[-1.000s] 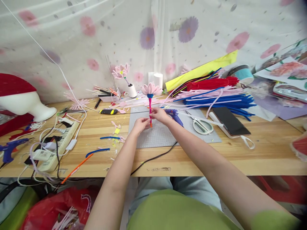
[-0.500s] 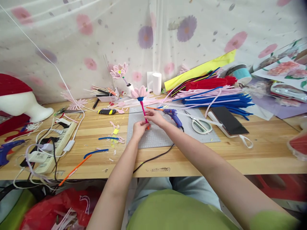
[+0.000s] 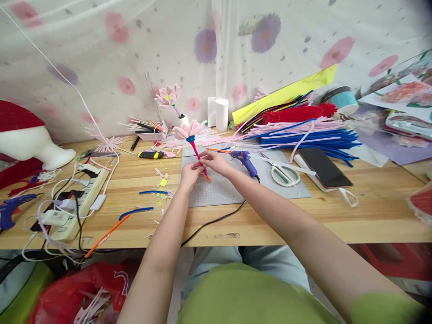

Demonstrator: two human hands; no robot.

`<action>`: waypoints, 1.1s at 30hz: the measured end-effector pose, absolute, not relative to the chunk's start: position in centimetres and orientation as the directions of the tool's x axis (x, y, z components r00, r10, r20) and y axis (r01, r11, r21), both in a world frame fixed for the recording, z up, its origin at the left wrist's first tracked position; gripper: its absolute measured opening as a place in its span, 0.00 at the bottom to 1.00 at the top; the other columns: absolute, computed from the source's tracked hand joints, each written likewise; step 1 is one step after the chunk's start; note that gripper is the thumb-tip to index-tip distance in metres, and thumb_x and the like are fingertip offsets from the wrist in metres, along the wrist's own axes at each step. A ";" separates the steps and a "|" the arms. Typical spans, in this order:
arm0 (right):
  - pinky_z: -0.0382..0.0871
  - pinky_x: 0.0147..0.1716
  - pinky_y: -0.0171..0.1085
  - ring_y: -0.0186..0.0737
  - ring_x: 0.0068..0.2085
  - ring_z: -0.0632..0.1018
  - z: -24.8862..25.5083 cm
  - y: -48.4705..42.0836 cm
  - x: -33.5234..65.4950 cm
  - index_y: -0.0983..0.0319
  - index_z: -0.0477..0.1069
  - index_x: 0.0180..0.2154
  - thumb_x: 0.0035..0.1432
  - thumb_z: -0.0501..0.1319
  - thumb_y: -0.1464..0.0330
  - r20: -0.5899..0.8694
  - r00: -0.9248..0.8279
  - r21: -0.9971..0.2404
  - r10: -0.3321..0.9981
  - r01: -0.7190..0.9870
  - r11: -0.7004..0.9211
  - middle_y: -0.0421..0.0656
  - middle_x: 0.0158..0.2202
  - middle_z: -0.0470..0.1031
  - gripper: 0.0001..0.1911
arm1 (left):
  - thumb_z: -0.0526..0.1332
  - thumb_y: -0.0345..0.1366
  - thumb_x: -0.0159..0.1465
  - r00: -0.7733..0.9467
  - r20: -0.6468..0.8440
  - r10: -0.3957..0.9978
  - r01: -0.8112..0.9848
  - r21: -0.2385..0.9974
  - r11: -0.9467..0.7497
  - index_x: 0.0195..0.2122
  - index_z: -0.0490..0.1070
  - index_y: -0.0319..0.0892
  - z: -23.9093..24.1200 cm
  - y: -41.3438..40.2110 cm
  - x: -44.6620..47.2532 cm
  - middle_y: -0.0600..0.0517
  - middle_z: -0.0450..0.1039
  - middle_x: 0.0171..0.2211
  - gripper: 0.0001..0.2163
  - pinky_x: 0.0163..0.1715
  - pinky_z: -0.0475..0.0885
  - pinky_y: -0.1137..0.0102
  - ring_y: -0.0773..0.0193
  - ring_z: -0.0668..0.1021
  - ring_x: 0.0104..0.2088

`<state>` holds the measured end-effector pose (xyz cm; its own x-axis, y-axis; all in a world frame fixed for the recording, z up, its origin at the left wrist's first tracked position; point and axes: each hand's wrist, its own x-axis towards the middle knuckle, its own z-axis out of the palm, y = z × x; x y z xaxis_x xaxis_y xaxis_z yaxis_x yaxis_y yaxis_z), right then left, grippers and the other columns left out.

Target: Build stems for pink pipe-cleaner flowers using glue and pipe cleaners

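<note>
The flower (image 3: pixel 189 130) pinched by the left hand (image 3: pixel 189 173) and right hand (image 3: pixel 214 161) is fuzzy, matt chenille wire. Beneath lies a grey matt cutting mat (image 3: pixel 222 191) on a smooth, pale wooden surface (image 3: pixel 270 216). Toward 3 o'clock are a blue plastic glue gun (image 3: pixel 248 162), metal-bladed scissors (image 3: pixel 281 173) and a glossy black phone (image 3: pixel 324 168). At 12 o'clock hangs a sheer printed cloth curtain (image 3: pixel 135 54).

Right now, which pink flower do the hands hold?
The nearer flower, on a red stem, pinched between left hand and right hand; the other flower stands behind, untouched.
</note>
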<state>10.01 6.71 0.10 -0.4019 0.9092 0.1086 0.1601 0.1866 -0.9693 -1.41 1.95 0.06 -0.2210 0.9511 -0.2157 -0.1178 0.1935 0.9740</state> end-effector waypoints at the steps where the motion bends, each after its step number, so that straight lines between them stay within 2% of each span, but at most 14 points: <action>1: 0.67 0.29 0.31 0.30 0.27 0.72 0.1 6.5 10.1 0.63 0.67 0.39 0.49 0.58 0.71 0.100 -0.399 -0.978 0.911 0.128 0.163 0.38 0.27 0.72 0.13 | 0.63 0.26 0.46 -0.212 -0.211 0.954 -0.135 0.973 0.185 0.28 0.71 0.35 0.0 2.0 -1.3 0.52 0.73 0.23 0.07 0.25 0.71 0.71 0.68 0.75 0.24; 5: 0.69 0.30 0.33 0.31 0.29 0.73 0.1 5.6 10.9 0.63 0.62 0.46 0.49 0.56 0.73 0.062 -0.378 -0.995 0.924 0.051 0.087 0.40 0.31 0.72 0.20 | 0.64 0.27 0.46 -0.142 -0.183 0.973 -0.171 0.972 0.158 0.30 0.70 0.35 -0.2 2.0 -0.8 0.51 0.73 0.24 0.09 0.27 0.71 0.71 0.68 0.75 0.25; 9: 0.69 0.31 0.34 0.30 0.31 0.72 -0.9 5.2 12.6 0.62 0.63 0.44 0.46 0.60 0.71 0.091 -0.203 -0.976 0.975 0.176 0.128 0.45 0.42 0.69 0.20 | 0.64 0.28 0.46 -0.157 -0.128 0.979 -0.141 0.984 0.107 0.30 0.68 0.36 -0.8 2.0 -0.7 0.52 0.72 0.24 0.10 0.25 0.71 0.71 0.68 0.75 0.25; 11: 0.68 0.30 0.34 0.30 0.30 0.71 -1.7 5.2 13.5 0.63 0.66 0.41 0.47 0.59 0.70 0.074 -0.193 -0.964 0.978 0.239 0.120 0.44 0.40 0.70 0.16 | 0.64 0.29 0.46 -0.175 -0.090 0.980 -0.121 0.990 0.069 0.29 0.66 0.37 -1.2 2.2 -0.8 0.54 0.71 0.23 0.09 0.24 0.70 0.72 0.68 0.75 0.25; 14: 0.65 0.31 0.33 0.31 0.30 0.71 -2.8 5.0 14.3 0.65 0.69 0.34 0.50 0.56 0.70 0.053 -0.335 -0.936 0.941 0.311 0.164 0.42 0.31 0.72 0.08 | 0.63 0.30 0.47 -0.190 -0.014 0.982 -0.125 0.992 -0.010 0.28 0.64 0.39 -2.1 2.4 -0.9 0.56 0.68 0.23 0.09 0.25 0.70 0.73 0.70 0.74 0.25; 16: 0.64 0.32 0.32 0.31 0.30 0.71 -3.3 4.8 14.2 0.65 0.70 0.31 0.51 0.56 0.69 0.077 -0.402 -0.897 0.913 0.372 0.239 0.40 0.29 0.73 0.07 | 0.62 0.30 0.48 -0.199 0.028 0.980 -0.145 0.988 -0.057 0.28 0.62 0.39 -2.7 2.4 -0.8 0.56 0.68 0.24 0.09 0.28 0.71 0.72 0.70 0.74 0.27; 23: 0.60 0.33 0.32 0.33 0.33 0.70 -4.2 3.8 13.3 0.61 0.72 0.35 0.52 0.58 0.64 0.239 -0.369 -0.690 0.898 0.586 0.425 0.41 0.32 0.73 0.10 | 0.63 0.31 0.48 -0.275 0.094 0.957 -0.271 0.947 -0.171 0.34 0.61 0.42 -4.5 2.0 -0.7 0.54 0.70 0.30 0.13 0.38 0.72 0.64 0.67 0.75 0.33; 29: 0.60 0.34 0.32 0.34 0.33 0.70 -3.9 3.4 13.0 0.61 0.71 0.33 0.53 0.57 0.68 0.295 -0.326 -0.702 0.898 0.564 0.435 0.41 0.32 0.72 0.06 | 0.63 0.33 0.50 -0.270 0.136 0.953 -0.199 0.961 -0.193 0.33 0.60 0.42 -5.0 1.8 -0.6 0.53 0.69 0.31 0.12 0.38 0.72 0.64 0.66 0.76 0.35; 33: 0.59 0.32 0.32 0.33 0.33 0.69 -4.1 3.6 13.1 0.61 0.70 0.31 0.52 0.58 0.68 0.265 -0.306 -0.723 0.914 0.564 0.399 0.40 0.32 0.72 0.05 | 0.61 0.35 0.51 -0.278 0.122 0.953 -0.130 0.978 -0.164 0.33 0.58 0.43 -5.3 1.9 -0.4 0.53 0.68 0.32 0.12 0.32 0.73 0.68 0.66 0.76 0.33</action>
<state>13.06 3.64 -4.08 -0.3061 0.9142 0.2655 0.5641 0.3988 -0.7230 -0.40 1.90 -5.25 -0.2784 0.9526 0.1224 -0.1298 -0.1636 0.9780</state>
